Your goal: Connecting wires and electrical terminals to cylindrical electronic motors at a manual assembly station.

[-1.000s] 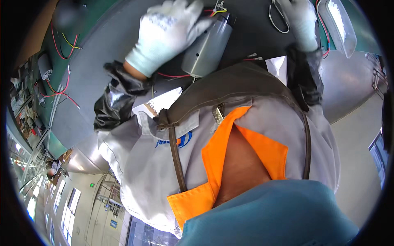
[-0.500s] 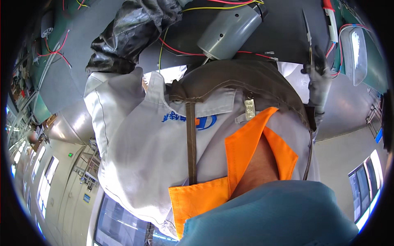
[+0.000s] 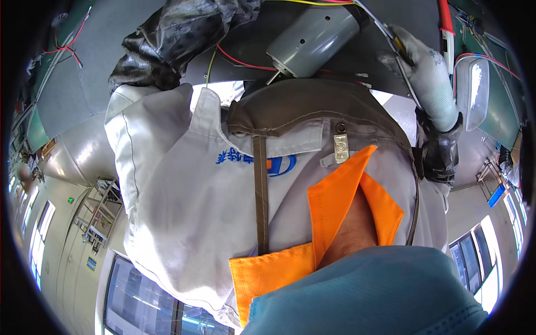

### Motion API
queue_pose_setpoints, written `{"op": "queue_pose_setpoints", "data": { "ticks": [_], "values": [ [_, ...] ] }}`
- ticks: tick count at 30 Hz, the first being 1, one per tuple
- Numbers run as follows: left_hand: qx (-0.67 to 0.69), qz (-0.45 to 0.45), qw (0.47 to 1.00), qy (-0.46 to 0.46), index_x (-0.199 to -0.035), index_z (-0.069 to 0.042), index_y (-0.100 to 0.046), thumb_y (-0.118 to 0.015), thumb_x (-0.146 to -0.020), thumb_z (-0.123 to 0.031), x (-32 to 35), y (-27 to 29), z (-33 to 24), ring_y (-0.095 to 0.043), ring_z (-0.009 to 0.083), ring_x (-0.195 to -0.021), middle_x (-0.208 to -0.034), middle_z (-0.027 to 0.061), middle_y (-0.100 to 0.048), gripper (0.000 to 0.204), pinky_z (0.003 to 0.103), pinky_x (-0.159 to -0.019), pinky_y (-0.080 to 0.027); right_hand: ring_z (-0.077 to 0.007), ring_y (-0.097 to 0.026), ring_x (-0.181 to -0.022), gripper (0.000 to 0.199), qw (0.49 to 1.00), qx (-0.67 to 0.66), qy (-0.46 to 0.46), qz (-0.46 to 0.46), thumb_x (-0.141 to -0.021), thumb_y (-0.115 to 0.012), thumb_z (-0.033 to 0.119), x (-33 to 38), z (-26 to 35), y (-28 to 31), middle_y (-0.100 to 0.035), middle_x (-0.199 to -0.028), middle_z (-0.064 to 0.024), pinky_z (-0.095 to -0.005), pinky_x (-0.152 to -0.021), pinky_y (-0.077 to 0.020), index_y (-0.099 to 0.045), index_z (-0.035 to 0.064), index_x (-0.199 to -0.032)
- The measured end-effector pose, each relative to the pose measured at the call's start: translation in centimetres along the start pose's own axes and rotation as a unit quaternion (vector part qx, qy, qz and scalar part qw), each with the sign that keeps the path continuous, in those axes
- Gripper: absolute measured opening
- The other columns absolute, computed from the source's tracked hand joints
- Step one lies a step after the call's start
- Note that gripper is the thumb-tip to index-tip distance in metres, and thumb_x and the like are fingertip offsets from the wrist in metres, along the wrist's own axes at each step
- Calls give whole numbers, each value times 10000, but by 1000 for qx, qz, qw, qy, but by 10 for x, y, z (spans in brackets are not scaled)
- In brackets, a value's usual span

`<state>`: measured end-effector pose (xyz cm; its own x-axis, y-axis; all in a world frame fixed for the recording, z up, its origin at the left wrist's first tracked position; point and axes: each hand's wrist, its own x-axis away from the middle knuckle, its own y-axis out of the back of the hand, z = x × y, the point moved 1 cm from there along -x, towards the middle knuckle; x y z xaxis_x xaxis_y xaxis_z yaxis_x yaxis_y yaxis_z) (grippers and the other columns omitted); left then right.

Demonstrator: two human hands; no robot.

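Observation:
My right hand [image 3: 424,70], in a pale knitted glove with dark finger parts, is closed around a long, thin metal tool [image 3: 412,89] with a dark and yellow middle. I cannot make out its exact kind. The tool's upper end reaches the top edge beside a grey cylindrical motor [image 3: 315,42]. The motor lies tilted on the dark work surface [image 3: 413,14], its shaft pointing toward me. My left arm, in a shiny black sleeve cover [image 3: 173,42], reaches past the top edge, so my left hand is out of sight. Yellow and red wires [image 3: 304,3] run above the motor.
A red and white stick-like tool [image 3: 447,33] and a clear plastic box [image 3: 473,92] lie at the right. Red wires [image 3: 70,47] lie at the far left. A red lead [image 3: 237,62] runs behind the motor, and bare wire ends [image 3: 363,75] lie near my apron.
My right hand has moved up and inward with the metal tool, from the right side toward the motor. The tool now slants to the upper left. My left glove's cuff has left the view.

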<state>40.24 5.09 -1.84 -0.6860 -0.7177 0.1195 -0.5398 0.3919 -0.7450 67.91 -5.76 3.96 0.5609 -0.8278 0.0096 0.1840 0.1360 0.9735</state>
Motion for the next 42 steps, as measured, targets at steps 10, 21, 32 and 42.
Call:
{"op": "queue_pose_setpoints", "data": {
  "ticks": [10,21,32,42],
  "values": [
    [-474,183,815,-278,-1153,152,-678,-585,-1004,-513,141,-29,-56,-649,480,-1110,-1175,317,-668,688,557,-995,-507,-337,-730,-767,521,985,44,-152,-65,-990,-675,389,23,-19,-26,-744,-893,-151,-420,-688,-567,-560,150,-1438],
    [-725,-304,512,-346,-1295,19,-594,-669,-947,-416,21,7,51,-654,324,-1032,-1137,181,-664,562,427,-927,-522,-106,-600,-771,386,791,-600,-100,-61,-982,-696,243,-102,-13,-68,-668,-1045,-40,-278,-705,-487,-642,-32,-1247],
    [-165,-289,925,-186,-1232,16,-616,-602,-1016,-254,41,59,-48,-628,204,-862,-973,81,-649,346,337,-784,-523,-88,-672,-764,312,727,-531,-254,-354,-937,-743,133,-8,-141,-43,-719,-926,-40,-218,-646,-531,-681,-3,-1211],
    [-223,-272,916,193,-1291,51,-612,-648,-1024,-285,227,-24,35,-658,160,-801,-915,85,-683,431,270,-738,-542,-25,-540,-642,246,869,-381,-300,95,-957,-741,224,-36,-60,18,-677,-850,58,-209,-568,-417,-753,108,-1173]
  ]
}}
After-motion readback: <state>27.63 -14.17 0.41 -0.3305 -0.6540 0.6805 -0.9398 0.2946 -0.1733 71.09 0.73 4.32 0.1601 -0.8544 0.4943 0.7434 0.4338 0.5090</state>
